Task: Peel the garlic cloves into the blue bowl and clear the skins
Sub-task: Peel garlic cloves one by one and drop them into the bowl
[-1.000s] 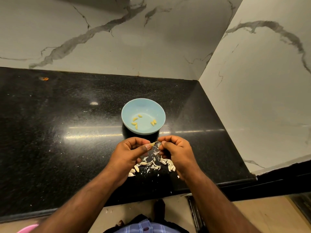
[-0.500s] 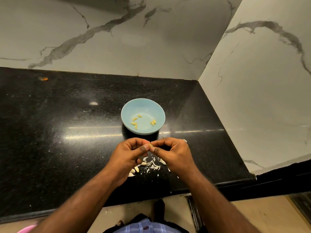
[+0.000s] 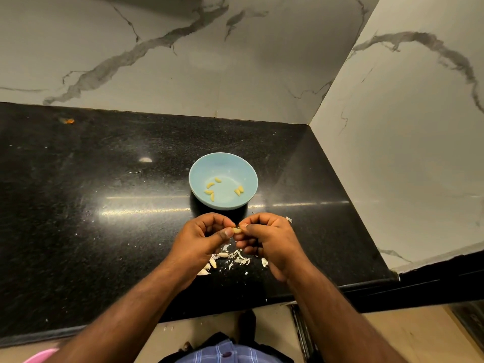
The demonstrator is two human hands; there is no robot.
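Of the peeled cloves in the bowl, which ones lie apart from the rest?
The pair of cloves touching each other at the blue bowl's right side; the other four sit in a loose group left of centre.

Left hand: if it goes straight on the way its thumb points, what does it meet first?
Most likely the garlic clove it pinches, then at once the right hand, whose fingertips hold the same clove.

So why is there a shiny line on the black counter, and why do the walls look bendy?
Head view: a lamp's glare streaks across the glossy black stone counter beside the round pale blue bowl; the wide-angle lens bows the white marble walls.
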